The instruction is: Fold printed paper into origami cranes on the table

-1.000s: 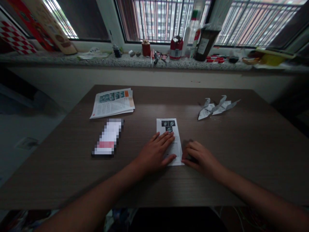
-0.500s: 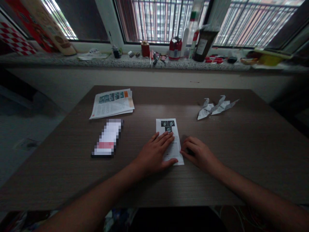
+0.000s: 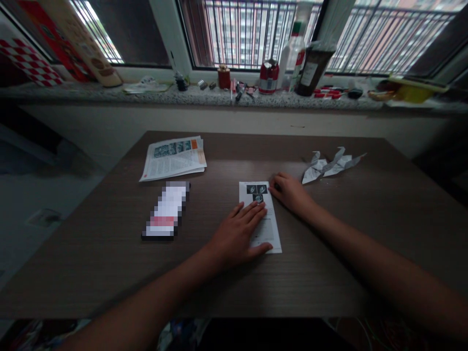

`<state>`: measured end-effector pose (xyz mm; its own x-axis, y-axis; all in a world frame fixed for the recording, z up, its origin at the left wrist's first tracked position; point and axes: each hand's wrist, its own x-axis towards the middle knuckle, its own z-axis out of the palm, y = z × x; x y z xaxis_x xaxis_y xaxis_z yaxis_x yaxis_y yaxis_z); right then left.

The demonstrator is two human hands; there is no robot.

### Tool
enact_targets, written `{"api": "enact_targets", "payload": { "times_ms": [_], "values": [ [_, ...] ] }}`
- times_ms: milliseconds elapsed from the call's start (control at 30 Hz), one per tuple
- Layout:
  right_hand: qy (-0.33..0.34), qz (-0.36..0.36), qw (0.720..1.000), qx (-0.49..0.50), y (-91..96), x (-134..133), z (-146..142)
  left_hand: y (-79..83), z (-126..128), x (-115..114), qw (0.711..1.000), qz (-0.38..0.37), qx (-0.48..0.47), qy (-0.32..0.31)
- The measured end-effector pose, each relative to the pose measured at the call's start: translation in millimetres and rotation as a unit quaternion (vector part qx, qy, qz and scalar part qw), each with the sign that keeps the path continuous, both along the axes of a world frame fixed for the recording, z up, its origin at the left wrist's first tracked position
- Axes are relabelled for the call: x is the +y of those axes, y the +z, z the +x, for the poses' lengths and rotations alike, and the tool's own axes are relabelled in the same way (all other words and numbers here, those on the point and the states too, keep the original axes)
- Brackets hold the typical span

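Note:
A narrow printed sheet of paper (image 3: 268, 226), seemingly folded lengthwise, lies on the table in front of me. My left hand (image 3: 239, 234) rests flat on it with the fingers stretched out, covering its left and middle part. At the sheet's upper right edge is my right hand (image 3: 287, 190), its fingers curled and the tips of thumb and forefinger closed at the paper's edge. Small dark pictures show near the top of the sheet, above my left fingertips.
A phone (image 3: 166, 209) with a blurred screen lies left on the table (image 3: 109, 273). Behind it are printed sheets (image 3: 173, 158). Folded paper birds (image 3: 331, 165) stand at the back right. Beyond, the windowsill (image 3: 204, 97) carries a can (image 3: 268, 77), bottles and small items.
My right hand has slid away from me along the paper's right edge, from its lower part to near the top corner. The left hand stays flat on the sheet.

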<state>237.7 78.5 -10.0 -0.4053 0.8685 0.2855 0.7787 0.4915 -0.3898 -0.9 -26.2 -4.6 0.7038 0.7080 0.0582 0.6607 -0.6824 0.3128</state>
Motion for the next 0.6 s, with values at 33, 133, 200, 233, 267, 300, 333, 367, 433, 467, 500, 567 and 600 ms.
{"api": "enact_targets", "payload": {
  "times_ms": [33,133,200,233,267,300,333,367,433,467,500,567,600],
  "values": [
    [-0.004,0.001,1.000,-0.001,-0.5,8.1,-0.9,0.4,-0.1,-0.2,1.000,0.000,0.001,0.000],
    [-0.020,0.010,1.000,-0.006,-2.2,27.9,-3.0,1.1,-0.4,-1.1,1.000,0.004,-0.003,0.001],
    [-0.027,0.016,0.999,-0.006,-3.2,35.2,-3.9,1.0,-0.6,-1.6,1.000,0.006,-0.008,-0.001],
    [-0.029,0.019,0.999,-0.005,-3.4,36.7,-4.3,0.7,-0.8,-1.7,1.000,0.006,-0.009,-0.001],
    [-0.030,0.023,0.999,-0.003,-3.4,36.6,-4.7,0.4,-0.9,-1.7,1.000,0.005,-0.010,-0.001],
    [-0.032,0.026,0.999,-0.001,-3.2,34.9,-5.1,0.1,-1.0,-1.6,1.000,0.004,-0.009,-0.001],
    [-0.033,0.030,0.999,0.002,-2.9,31.7,-5.4,-0.2,-1.2,-1.4,1.000,0.004,-0.008,-0.001],
    [-0.032,0.034,0.999,0.005,-2.6,27.3,-5.8,-0.5,-1.5,-1.1,1.000,0.004,-0.006,0.000],
    [-0.019,0.040,0.999,0.012,-2.8,15.7,-6.3,-0.7,-2.0,-0.8,1.000,0.004,-0.003,-0.003],
    [0.011,0.036,0.999,0.014,-3.5,9.2,-6.2,-0.8,-2.1,-1.0,1.000,0.004,-0.001,-0.005],
    [0.044,0.037,0.998,0.011,-4.7,2.8,-5.9,-1.0,-2.2,-1.4,1.000,0.005,0.001,-0.006],
    [0.110,0.030,0.993,-0.024,-8.3,-8.7,-4.4,-2.1,-1.7,-3.2,1.000,0.012,0.007,0.001],
    [0.137,0.026,0.989,-0.048,-10.5,-13.2,-3.4,-3.1,-1.1,-4.5,1.000,0.017,0.011,0.013]
  ]
}}
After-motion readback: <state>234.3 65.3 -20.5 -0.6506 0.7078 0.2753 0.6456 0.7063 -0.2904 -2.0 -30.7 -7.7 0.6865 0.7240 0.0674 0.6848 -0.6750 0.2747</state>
